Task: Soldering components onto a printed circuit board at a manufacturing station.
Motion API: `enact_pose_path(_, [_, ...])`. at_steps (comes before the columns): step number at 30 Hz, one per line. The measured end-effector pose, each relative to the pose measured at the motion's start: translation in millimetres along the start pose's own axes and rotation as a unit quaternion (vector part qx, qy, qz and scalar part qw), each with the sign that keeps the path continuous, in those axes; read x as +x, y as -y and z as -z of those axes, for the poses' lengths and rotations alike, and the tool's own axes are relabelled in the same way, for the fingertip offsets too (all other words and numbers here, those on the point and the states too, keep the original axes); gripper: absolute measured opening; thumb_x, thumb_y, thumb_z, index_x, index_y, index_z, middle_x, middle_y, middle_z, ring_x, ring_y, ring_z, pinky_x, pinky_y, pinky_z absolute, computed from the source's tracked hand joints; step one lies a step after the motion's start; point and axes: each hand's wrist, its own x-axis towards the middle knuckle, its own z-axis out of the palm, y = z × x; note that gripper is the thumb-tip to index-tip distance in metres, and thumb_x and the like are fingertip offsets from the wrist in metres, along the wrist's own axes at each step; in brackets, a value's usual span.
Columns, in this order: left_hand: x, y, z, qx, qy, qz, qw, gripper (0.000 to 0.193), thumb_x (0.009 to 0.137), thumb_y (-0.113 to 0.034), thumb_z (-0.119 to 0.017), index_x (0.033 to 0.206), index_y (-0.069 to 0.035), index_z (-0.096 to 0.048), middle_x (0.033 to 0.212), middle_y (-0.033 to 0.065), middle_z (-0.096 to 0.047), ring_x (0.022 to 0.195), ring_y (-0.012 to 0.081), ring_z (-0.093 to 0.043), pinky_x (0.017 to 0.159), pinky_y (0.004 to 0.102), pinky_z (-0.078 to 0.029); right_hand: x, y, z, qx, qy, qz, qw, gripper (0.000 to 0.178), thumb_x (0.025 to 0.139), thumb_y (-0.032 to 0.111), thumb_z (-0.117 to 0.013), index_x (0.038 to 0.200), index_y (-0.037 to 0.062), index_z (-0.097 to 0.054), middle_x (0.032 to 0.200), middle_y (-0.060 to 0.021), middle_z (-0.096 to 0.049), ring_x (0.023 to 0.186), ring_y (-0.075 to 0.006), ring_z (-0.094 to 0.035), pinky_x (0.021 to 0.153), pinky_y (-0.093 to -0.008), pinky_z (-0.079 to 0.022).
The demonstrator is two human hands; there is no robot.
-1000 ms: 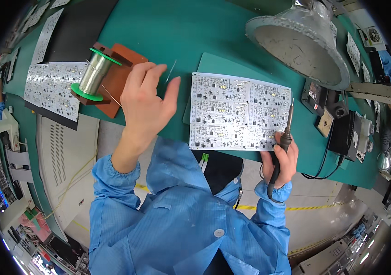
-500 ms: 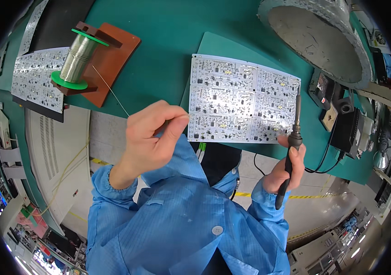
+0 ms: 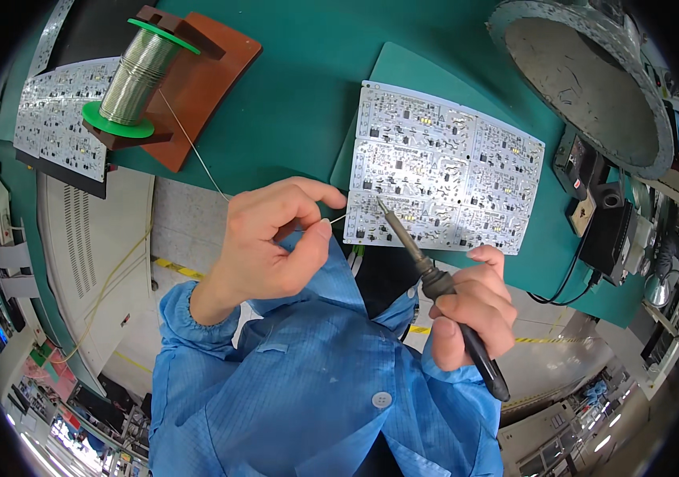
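Observation:
My right hand (image 3: 479, 310) grips a soldering iron (image 3: 437, 282) by its black handle. The iron's tip slants up and left over the lower left part of a white circuit board panel (image 3: 447, 171); whether it touches cannot be made out. My left hand (image 3: 280, 238) is closed on solder wire (image 3: 196, 151), just left of the panel's lower left corner. A short end of the wire sticks out past the fingers toward the board edge. From the hand the wire runs back to a solder spool (image 3: 139, 79) with green flanges, on a reddish-brown stand (image 3: 220, 63).
Beneath the panel lies a green sheet (image 3: 395, 67) on the green table mat (image 3: 300, 95). A grey lamp hood (image 3: 586, 87) overhangs the far right. Below it stand a black soldering station (image 3: 606, 238) and cables. More circuit boards (image 3: 61, 119) rest at the left.
The soldering iron has swung left, from the panel's right edge to over its lower left area. My left fingers have shifted slightly, showing the wire end. The view has moved a little.

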Motion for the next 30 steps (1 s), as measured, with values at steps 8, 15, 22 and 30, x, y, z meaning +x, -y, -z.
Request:
enact_pose_path(8, [-2,4,0,-0.017,-0.002,-0.015,1.0,0.014,0.071,0.008,-0.056,0.063,-0.001,-0.049,0.088,0.016,-0.069,0.046,0.0002,-0.041,0.04,0.0169,-0.03,0,0,-12,-0.007,0.009,0.0,1.0,0.011,0.069,0.015,-0.068,0.073,0.0052,-0.064,0.053,-0.0028,-0.055,0.049,-0.0168,-0.05,0.075,-0.04,-0.044])
enact_pose_path(15, [-1,6,-1,-0.017,-0.004,-0.032,0.999,0.014,0.07,0.01,-0.056,0.063,-0.001,-0.05,0.086,0.0154,-0.069,0.045,0.0007,-0.043,0.038,0.0172,-0.03,1,2,-14,-0.033,0.025,0.009,0.999,0.011,0.068,0.014,-0.067,0.073,0.0054,-0.064,0.054,-0.0028,-0.056,0.048,-0.0162,-0.05,0.074,-0.0395,-0.044])
enact_pose_path(22, [2,0,-2,0.024,-0.006,-0.028,0.999,0.012,0.069,0.005,-0.063,0.066,-0.002,-0.053,0.082,0.0115,-0.067,0.048,0.008,-0.051,0.043,0.0228,-0.037,0,4,-16,-0.043,0.019,0.011,0.999,0.01,0.068,0.014,-0.067,0.072,0.0057,-0.064,0.052,-0.0026,-0.055,0.047,-0.016,-0.049,0.072,-0.0386,-0.044])
enact_pose_path(30, [3,-1,-1,0.039,-0.009,-0.033,0.999,0.011,0.069,0.005,-0.064,0.068,-0.002,-0.055,0.082,0.0104,-0.066,0.054,0.0119,-0.055,0.046,0.0244,-0.041,2,5,-15,-0.049,0.016,0.015,0.999,0.01,0.07,0.015,-0.067,0.072,0.006,-0.063,0.051,-0.0022,-0.055,0.046,-0.0156,-0.049,0.071,-0.038,-0.044])
